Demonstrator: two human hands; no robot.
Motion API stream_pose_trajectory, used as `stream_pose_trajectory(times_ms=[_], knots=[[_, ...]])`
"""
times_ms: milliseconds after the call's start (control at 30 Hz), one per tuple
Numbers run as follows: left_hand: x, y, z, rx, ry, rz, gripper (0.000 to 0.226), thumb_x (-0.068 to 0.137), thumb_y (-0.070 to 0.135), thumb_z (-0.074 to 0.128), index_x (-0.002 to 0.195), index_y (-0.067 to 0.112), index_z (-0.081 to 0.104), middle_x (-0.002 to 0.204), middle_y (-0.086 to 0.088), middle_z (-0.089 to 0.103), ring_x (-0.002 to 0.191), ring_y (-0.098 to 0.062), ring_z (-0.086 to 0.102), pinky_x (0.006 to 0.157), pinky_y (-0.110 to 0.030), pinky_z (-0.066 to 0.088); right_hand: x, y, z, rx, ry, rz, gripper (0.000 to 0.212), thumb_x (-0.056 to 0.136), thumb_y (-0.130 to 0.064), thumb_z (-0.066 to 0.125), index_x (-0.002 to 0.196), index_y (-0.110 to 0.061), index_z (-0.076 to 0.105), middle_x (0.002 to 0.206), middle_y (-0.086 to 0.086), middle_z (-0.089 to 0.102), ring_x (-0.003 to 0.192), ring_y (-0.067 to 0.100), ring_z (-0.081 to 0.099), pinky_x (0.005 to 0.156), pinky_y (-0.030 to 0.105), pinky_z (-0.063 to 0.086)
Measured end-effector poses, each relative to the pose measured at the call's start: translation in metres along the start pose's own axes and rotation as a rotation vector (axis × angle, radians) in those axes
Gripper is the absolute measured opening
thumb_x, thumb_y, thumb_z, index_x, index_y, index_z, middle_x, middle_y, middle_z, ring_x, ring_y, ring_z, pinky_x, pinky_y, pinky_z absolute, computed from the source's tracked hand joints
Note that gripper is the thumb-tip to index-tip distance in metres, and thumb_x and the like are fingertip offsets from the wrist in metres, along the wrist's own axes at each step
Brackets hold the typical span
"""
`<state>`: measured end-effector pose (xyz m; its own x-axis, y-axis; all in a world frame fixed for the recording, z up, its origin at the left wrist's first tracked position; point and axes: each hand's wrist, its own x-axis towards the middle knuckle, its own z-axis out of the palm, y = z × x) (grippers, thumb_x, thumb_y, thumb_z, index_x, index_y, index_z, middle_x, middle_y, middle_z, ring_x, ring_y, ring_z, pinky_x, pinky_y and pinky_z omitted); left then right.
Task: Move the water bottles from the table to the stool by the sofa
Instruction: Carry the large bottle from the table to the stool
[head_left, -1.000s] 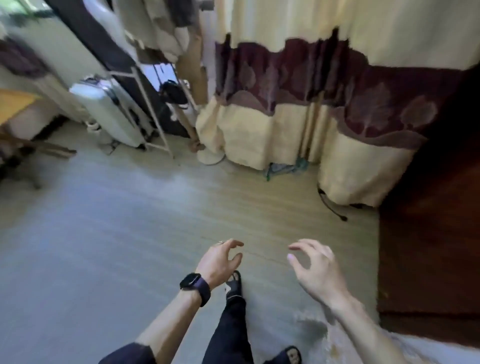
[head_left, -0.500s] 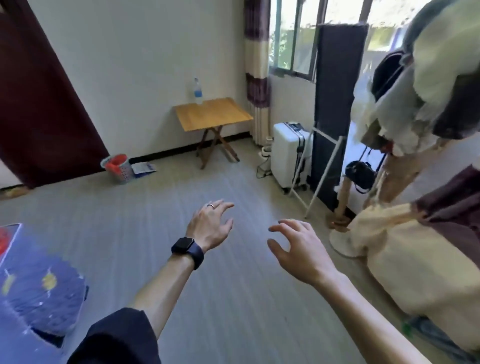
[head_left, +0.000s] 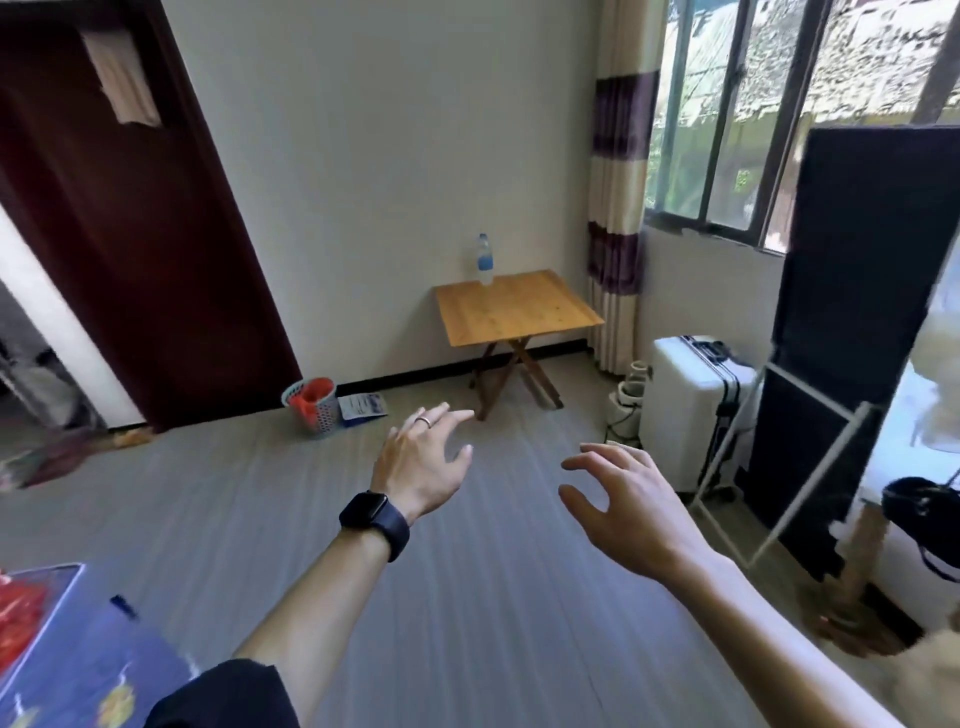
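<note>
One clear water bottle (head_left: 484, 259) with a blue label stands upright at the back left corner of a small wooden folding table (head_left: 514, 312) against the far wall. My left hand (head_left: 423, 460), with a ring and a dark watch on the wrist, is held out over the floor with relaxed fingers and holds nothing. My right hand (head_left: 626, 496) is beside it, fingers loosely spread, also holding nothing. Both hands are well short of the table. No stool or sofa is in view.
A white suitcase (head_left: 693, 405) and a tall black panel on a white frame (head_left: 852, 322) stand at the right. A grey basket with red contents (head_left: 310, 405) sits by the dark red door (head_left: 130, 223). A blue patterned surface (head_left: 78, 649) lies at lower left.
The view has swung left from the curtain and floor to the far wall, and the table with the bottle is now nearer and central. Both hands stay out in front, holding nothing.
</note>
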<state>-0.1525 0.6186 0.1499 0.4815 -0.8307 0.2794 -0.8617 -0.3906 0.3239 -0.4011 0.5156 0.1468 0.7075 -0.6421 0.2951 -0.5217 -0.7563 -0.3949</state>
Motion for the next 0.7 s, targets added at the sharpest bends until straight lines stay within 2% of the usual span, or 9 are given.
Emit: stream_pose_trajectory(times_ms=[267,400,500,700], knots=[[0.183,-0.050,-0.002,0.055,0.134,-0.114,0.047,0.091,0.042,0.058,0.137,0.042,0.051,0.153,0.002,0.044,0.143,-0.022,0.035,0.116,-0.044,0.028,0.228,0.045,0.027,0.022,0.013,-0.135,0.037,0.094,-0.052,0.055,0.128,-0.036,0.059,0.141,-0.014,0.051,0.138,0.016,0.033,0.107,0.029,0.035],[0.256,-0.081,-0.001,0.083,0.160,-0.165,0.047,0.091,0.040,0.059,0.138,0.041,0.052,0.152,0.001,0.045,0.142,-0.021,0.037,0.118,-0.034,0.026,0.335,0.056,0.042,0.040,-0.002,-0.173,0.039,0.093,-0.051,0.055,0.128,-0.034,0.060,0.140,-0.013,0.053,0.137,0.017,0.036,0.108,0.029,0.034],[0.303,-0.112,0.007,0.113,0.179,-0.211,0.047,0.088,0.042,0.060,0.135,0.042,0.054,0.150,0.001,0.048,0.140,-0.021,0.040,0.115,-0.040,0.030,0.403,0.059,0.064,0.067,-0.026,-0.205,0.038,0.093,-0.050,0.056,0.128,-0.035,0.059,0.137,-0.014,0.054,0.134,0.018,0.039,0.105,0.028,0.035],[0.399,-0.187,0.028,0.127,0.193,-0.279,0.047,0.089,0.039,0.061,0.135,0.041,0.054,0.150,0.001,0.048,0.141,-0.024,0.039,0.116,-0.037,0.028,0.537,0.055,0.115,0.102,-0.064,-0.269,0.036,0.094,-0.049,0.055,0.126,-0.034,0.059,0.133,-0.014,0.056,0.133,0.019,0.039,0.104,0.029,0.038]])
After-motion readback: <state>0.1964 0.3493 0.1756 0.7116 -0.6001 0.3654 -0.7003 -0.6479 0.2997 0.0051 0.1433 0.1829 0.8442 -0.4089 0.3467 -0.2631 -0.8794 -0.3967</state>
